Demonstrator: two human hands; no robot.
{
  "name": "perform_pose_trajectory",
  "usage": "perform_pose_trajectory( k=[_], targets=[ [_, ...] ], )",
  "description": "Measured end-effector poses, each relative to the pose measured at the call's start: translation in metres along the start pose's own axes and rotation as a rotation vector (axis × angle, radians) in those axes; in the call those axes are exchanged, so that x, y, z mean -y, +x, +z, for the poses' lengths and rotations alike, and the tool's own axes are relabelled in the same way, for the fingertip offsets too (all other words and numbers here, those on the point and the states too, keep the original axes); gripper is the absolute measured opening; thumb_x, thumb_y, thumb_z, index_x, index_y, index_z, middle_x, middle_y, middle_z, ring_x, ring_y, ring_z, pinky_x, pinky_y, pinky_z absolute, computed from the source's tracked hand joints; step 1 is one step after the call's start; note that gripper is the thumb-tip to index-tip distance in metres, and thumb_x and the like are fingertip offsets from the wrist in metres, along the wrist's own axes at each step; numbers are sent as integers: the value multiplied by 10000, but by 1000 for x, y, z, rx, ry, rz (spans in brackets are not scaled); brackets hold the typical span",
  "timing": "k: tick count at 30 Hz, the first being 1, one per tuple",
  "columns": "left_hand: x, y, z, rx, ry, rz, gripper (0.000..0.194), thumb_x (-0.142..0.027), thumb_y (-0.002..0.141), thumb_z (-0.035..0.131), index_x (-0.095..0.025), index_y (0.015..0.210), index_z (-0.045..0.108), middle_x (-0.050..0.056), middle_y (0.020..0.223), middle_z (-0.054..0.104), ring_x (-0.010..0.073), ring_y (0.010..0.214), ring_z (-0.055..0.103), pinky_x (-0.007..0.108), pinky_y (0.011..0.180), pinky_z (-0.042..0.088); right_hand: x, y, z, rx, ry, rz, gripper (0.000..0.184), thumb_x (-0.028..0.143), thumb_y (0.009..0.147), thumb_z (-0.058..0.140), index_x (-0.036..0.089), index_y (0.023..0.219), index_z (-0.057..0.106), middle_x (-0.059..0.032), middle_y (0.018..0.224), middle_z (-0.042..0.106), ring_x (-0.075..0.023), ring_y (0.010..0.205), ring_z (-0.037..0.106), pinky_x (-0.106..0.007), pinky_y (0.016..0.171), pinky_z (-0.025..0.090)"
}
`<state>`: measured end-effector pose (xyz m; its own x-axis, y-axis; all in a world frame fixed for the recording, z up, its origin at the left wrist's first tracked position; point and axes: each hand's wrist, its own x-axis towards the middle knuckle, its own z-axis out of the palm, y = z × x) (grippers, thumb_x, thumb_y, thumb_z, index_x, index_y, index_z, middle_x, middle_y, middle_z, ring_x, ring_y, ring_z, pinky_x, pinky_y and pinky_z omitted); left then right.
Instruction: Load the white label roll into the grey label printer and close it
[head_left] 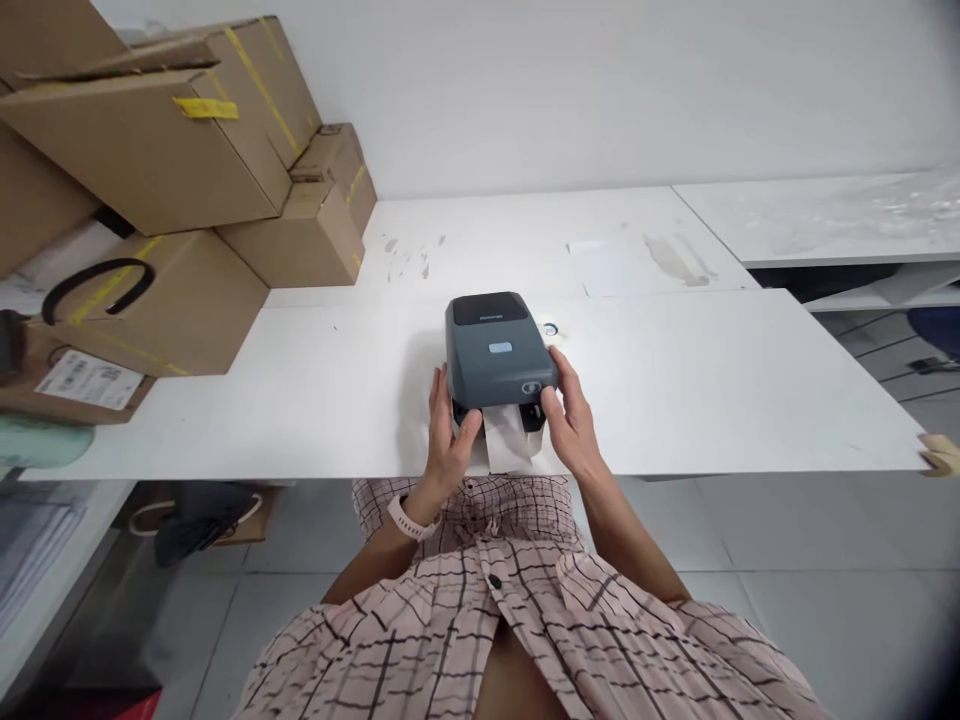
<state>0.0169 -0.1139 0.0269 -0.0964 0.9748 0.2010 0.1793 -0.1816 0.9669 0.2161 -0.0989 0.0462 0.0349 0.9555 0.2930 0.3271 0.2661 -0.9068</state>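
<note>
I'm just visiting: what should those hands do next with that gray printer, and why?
I'd probably press the gray lid down gently at its front. A dark gap seems to show beneath its front edge, where the white paper strip hangs out, and the left hand and right hand rest at its two front corners.

The left hand (448,448) and right hand (573,426) are covering parts of the sides of the printer (495,355), its lid lettering (491,317) is appearing too small to read, and its front is hiding the upper end of the paper strip (508,442). The left edge is cutting off the stacked boxes (150,150) and a pale green thing (45,442), while the fine print on a label (90,380) is blurring.
</note>
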Motion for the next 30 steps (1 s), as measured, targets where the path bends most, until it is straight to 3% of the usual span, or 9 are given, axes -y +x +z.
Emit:
perform_pose_trajectory(
  k=[6, 10, 14, 18, 21, 23, 26, 28, 30],
  targets=[
    [-24, 80, -13, -24, -11, 185, 639, -630, 1016, 471, -380, 1600, 404, -11, 1755, 307, 252, 1643, 234, 460, 1349, 214, 27, 75, -19, 26, -33, -141, 666, 716, 1042, 285, 418, 1637, 298, -39, 1688, 427, -321, 1557, 417, -578, 1273, 369],
    [-7, 115, -10, -111, 53, 53, 672, -550, 965, 609, -299, 1568, 451, 74, 1712, 388, 304, 1615, 297, 502, 1332, 232, 23, 131, -9, 23, -125, -257, 754, 756, 1029, 186, 391, 1687, 139, -47, 1706, 384, -317, 1570, 389, -571, 1273, 361],
    [23, 108, 0, -8, 100, -169, 796, -429, 844, 766, -287, 1560, 451, 117, 1695, 410, 364, 1590, 339, 577, 1293, 286, 10, 183, 7, 49, -200, -286, 844, 762, 1022, 233, 354, 1699, -64, -74, 1694, 406, -341, 1530, 436, -600, 1234, 394],
    [33, 94, 7, 34, 108, -223, 865, -361, 800, 790, -311, 1578, 414, 112, 1694, 412, 388, 1565, 383, 602, 1248, 363, 9, 213, 11, 113, -245, -330, 915, 747, 1016, 310, 320, 1688, -141, -84, 1722, 353, -372, 1521, 438, -627, 1206, 404],
    [29, 93, 7, 11, 121, -221, 880, -313, 783, 788, -303, 1578, 412, 124, 1683, 425, 401, 1563, 382, 592, 1236, 382, 15, 203, 9, -9, -287, -429, 867, 727, 1020, 331, 315, 1705, -6, -71, 1750, 284, -386, 1578, 337, -639, 1241, 338],
    [26, 94, 8, 1, 118, -222, 884, -279, 774, 780, -293, 1578, 414, 134, 1665, 450, 408, 1553, 394, 592, 1230, 388, 19, 184, 10, -79, -342, -446, 705, 610, 1067, 292, 273, 1682, 227, -93, 1699, 390, -365, 1544, 397, -597, 1245, 348],
    [22, 95, 11, -20, 161, -237, 895, -224, 762, 761, -255, 1585, 410, 153, 1616, 509, 410, 1515, 449, 589, 1227, 387, 21, 155, 18, 207, -590, -415, 499, 324, 1063, 333, 190, 1452, 615, -152, 1412, 692, -345, 1318, 625, -529, 1173, 432],
    [21, 95, 12, -47, 210, -252, 915, -208, 756, 751, -220, 1599, 393, 167, 1581, 547, 409, 1484, 487, 584, 1220, 392, 19, 142, 30, 548, -861, -406, 418, 205, 995, 434, 143, 1271, 742, -182, 1217, 783, -347, 1203, 691, -521, 1179, 399],
    [22, 95, 12, -57, 244, -252, 926, -211, 767, 731, -197, 1618, 367, 171, 1555, 577, 412, 1455, 519, 595, 1211, 397, 16, 136, 43, 771, -1065, -401, 359, 150, 947, 496, 102, 1153, 786, -208, 1111, 806, -347, 1166, 713, -523, 1225, 307]
  ],
)
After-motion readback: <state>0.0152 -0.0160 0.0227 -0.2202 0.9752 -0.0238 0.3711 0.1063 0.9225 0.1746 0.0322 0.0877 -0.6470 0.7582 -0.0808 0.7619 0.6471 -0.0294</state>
